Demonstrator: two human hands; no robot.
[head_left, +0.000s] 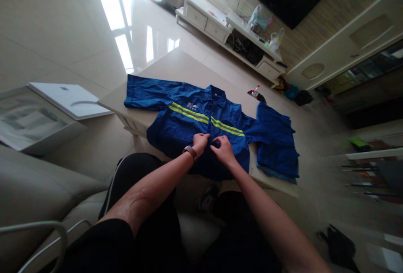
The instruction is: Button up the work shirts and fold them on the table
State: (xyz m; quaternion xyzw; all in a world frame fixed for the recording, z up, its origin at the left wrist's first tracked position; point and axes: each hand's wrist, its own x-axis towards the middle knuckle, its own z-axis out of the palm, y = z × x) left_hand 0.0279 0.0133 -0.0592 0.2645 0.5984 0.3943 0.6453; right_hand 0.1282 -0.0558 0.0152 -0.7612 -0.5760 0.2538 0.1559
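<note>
Left hand [200,142]: we pinch the front of the jacket [195,125].
Right hand [224,151]: we curl our grip beside it, thumb and forefinger tips apart.
Jacket: blue, yellow-striped, spread front-up across the surface [178,64].

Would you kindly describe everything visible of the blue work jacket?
The blue work jacket looks like creased cloth, with a collar, a yellow and grey chest band and a white logo. It lies front up on the table, one sleeve outstretched, the other reaching the blue clothes pile; its lower part overhangs. The left hand pinches its front; the right hand's contact is unclear.
</note>
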